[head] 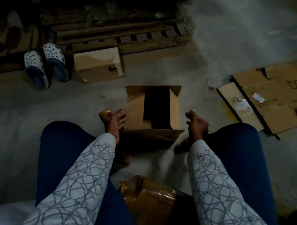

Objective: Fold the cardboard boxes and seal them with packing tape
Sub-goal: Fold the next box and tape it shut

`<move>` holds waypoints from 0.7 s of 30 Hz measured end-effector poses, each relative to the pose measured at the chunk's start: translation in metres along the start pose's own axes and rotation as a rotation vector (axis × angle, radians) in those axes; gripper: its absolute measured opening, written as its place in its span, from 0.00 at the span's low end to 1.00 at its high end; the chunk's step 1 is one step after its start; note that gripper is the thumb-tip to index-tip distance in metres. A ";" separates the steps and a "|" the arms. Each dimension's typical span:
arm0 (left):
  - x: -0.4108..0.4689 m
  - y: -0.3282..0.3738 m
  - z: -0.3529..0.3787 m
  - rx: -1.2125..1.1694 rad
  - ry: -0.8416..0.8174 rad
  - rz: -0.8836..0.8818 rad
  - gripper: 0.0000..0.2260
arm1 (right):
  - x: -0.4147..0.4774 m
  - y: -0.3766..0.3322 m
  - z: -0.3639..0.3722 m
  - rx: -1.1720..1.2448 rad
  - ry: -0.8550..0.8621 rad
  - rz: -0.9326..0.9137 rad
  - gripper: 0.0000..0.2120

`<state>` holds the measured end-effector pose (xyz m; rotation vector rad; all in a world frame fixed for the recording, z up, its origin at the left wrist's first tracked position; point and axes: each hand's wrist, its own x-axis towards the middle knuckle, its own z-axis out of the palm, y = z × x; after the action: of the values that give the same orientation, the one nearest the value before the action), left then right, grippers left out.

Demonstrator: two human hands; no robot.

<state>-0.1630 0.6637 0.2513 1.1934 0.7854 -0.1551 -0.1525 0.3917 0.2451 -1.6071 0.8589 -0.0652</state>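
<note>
Open box (136, 111) sits on floor (34, 109) between knees, top flaps not folded yet. Left hand (116, 122), fingers spread, rests on tape roll (105, 114) by box's left wall, likely to keep tape close. Right hand (196, 124) fingers loosely bent, holding nothing seen.

The open box (155, 111) stands between the left hand (115, 123) and the right hand (197, 126). A tape roll (105, 114) lies just left of the left hand. Beyond the left hand sits a closed box (98, 64), with clogs (46, 65) further left. Flat cardboard (274, 96) lies to the right of the right hand, well apart.
</note>
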 end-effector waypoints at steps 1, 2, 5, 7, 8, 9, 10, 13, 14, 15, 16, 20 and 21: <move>-0.001 0.000 0.002 0.028 0.009 0.026 0.27 | 0.009 0.010 0.002 -0.061 -0.030 -0.028 0.16; 0.001 -0.001 0.002 0.064 0.021 0.059 0.32 | 0.020 0.023 0.004 -0.117 -0.064 -0.059 0.14; 0.006 -0.011 0.003 0.215 0.000 0.132 0.37 | 0.023 0.027 0.007 -0.220 -0.147 -0.103 0.12; 0.013 -0.019 0.003 0.260 -0.022 0.160 0.35 | 0.010 0.017 0.007 -0.242 -0.196 -0.132 0.13; 0.014 -0.020 0.004 0.276 -0.015 0.173 0.36 | 0.006 0.015 0.007 -0.250 -0.210 -0.143 0.14; 0.017 -0.023 0.004 0.287 0.000 0.192 0.36 | 0.003 0.014 0.008 -0.264 -0.222 -0.160 0.16; 0.014 -0.022 0.007 0.299 0.014 0.202 0.35 | 0.001 0.013 0.008 -0.294 -0.244 -0.178 0.19; 0.010 -0.027 0.015 0.341 -0.001 0.205 0.31 | 0.002 0.017 0.017 -0.524 -0.376 -0.207 0.33; 0.015 -0.032 0.016 0.374 0.014 0.189 0.31 | 0.005 0.021 0.021 -0.669 -0.404 -0.216 0.41; 0.020 -0.037 0.016 0.423 0.020 0.175 0.33 | 0.007 0.025 0.026 -0.813 -0.410 -0.234 0.49; 0.031 -0.045 0.012 0.467 0.026 0.151 0.34 | 0.010 0.028 0.030 -0.927 -0.403 -0.249 0.56; 0.043 -0.052 0.024 0.979 -0.145 0.058 0.53 | 0.021 0.040 0.048 -1.096 -0.522 -0.300 0.53; 0.045 -0.053 0.030 1.130 -0.217 0.032 0.56 | 0.025 0.045 0.053 -1.120 -0.597 -0.302 0.50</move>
<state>-0.1426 0.6294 0.1874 2.1957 0.4562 -0.7583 -0.1297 0.4236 0.1824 -2.5766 0.1177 0.7698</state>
